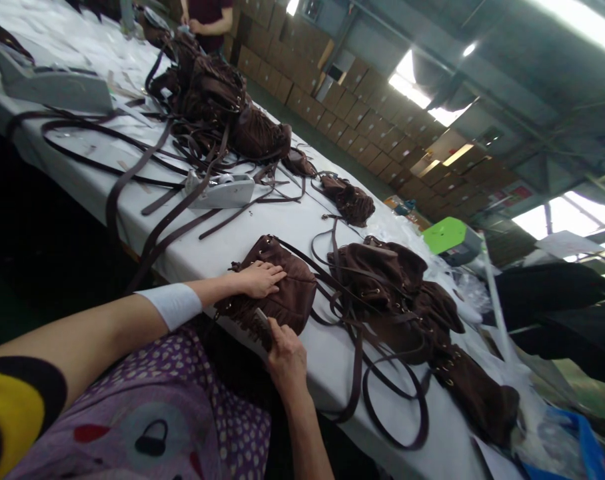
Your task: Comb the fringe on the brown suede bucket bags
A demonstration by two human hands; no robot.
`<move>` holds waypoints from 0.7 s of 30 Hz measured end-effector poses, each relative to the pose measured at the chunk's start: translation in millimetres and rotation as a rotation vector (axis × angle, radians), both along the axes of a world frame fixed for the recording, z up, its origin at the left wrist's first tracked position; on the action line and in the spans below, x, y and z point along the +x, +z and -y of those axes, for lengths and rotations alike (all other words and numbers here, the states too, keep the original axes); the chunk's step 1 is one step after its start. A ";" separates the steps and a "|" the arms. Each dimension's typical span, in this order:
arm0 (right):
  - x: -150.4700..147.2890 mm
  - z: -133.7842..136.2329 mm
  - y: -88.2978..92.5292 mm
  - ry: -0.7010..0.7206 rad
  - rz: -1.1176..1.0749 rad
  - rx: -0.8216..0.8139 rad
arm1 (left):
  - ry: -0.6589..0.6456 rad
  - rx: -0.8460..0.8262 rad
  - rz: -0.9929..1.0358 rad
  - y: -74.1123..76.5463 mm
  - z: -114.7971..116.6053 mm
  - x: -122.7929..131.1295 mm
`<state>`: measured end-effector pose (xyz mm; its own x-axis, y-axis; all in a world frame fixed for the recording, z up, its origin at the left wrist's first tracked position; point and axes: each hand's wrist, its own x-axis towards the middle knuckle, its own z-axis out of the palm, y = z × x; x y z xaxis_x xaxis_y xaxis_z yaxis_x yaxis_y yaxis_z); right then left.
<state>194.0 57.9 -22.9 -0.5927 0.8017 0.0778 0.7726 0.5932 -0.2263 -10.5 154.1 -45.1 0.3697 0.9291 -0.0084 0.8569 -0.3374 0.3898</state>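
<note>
A dark brown bag with a fringe and metal eyelets lies at the table's near edge. My left hand rests flat on top of it, fingers stretched out. Beside its fringe, my right hand is closed around a small flat grey tool. Part of that tool is hidden by the fingers, and its exact kind is unclear. A thin brown strap runs from the bag toward the right.
More brown bags with tangled straps lie on the right; a large heap stands farther left. Grey tape dispensers sit on the white table. Another person stands at the far side. Stacked cartons line the back.
</note>
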 end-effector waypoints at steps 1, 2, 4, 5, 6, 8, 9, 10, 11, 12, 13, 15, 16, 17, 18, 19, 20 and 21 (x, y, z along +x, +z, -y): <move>4.0 12.4 -3.0 0.046 -0.014 -0.046 | 0.008 0.000 -0.001 -0.5 -0.2 1.3; 8.2 26.5 -6.9 0.098 -0.021 -0.098 | 0.018 -0.005 0.006 0.0 -0.7 2.6; 16.2 54.2 -15.3 0.206 -0.032 -0.210 | 0.039 -0.048 0.053 2.1 -3.0 4.8; 19.5 64.3 -18.0 0.241 -0.061 -0.255 | 0.051 -0.090 0.094 3.5 -4.9 5.5; 21.9 69.9 -18.6 0.248 -0.113 -0.278 | 0.063 -0.138 0.138 5.0 -7.3 5.7; 22.5 65.1 -12.3 0.157 -0.264 -0.236 | 0.078 -0.233 0.214 8.9 -13.2 3.9; 20.1 55.0 -5.9 0.075 -0.327 -0.174 | 0.080 -0.276 0.242 11.5 -16.1 1.9; 15.7 41.2 1.6 -0.017 -0.362 -0.097 | 0.078 -0.308 0.265 14.5 -18.6 -0.9; 9.3 25.4 9.3 -0.103 -0.358 -0.023 | 0.073 -0.331 0.290 17.8 -20.4 -4.2; 1.2 9.3 16.2 -0.177 -0.320 0.038 | 0.068 -0.352 0.325 21.3 -21.2 -7.9; -8.1 -5.6 21.5 -0.228 -0.255 0.078 | 0.062 -0.367 0.364 24.6 -21.0 -11.6; -28.2 -27.1 26.2 -0.260 -0.089 0.103 | 0.051 -0.380 0.444 29.5 -18.7 -17.9; -37.1 -32.5 25.4 -0.242 -0.017 0.099 | 0.048 -0.381 0.480 30.7 -17.2 -20.1; -44.0 -34.3 23.1 -0.211 0.030 0.090 | 0.047 -0.382 0.512 31.3 -16.0 -21.6; -48.3 -32.7 19.6 -0.171 0.050 0.079 | 0.048 -0.382 0.539 31.2 -15.3 -22.4; -49.4 -28.2 15.4 -0.131 0.044 0.064 | 0.052 -0.384 0.563 30.7 -15.1 -22.8; -47.4 -21.2 10.9 -0.094 0.020 0.043 | 0.057 -0.387 0.582 29.9 -15.5 -22.8; -42.5 -12.3 6.1 -0.056 -0.013 0.014 | 0.062 -0.390 0.597 29.2 -16.2 -22.7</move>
<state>151.5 70.3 -16.8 -0.5455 0.8326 0.0964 0.8020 0.5519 -0.2287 -33.1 170.3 -15.9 0.3616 0.9190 -0.1572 0.4727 -0.0354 0.8805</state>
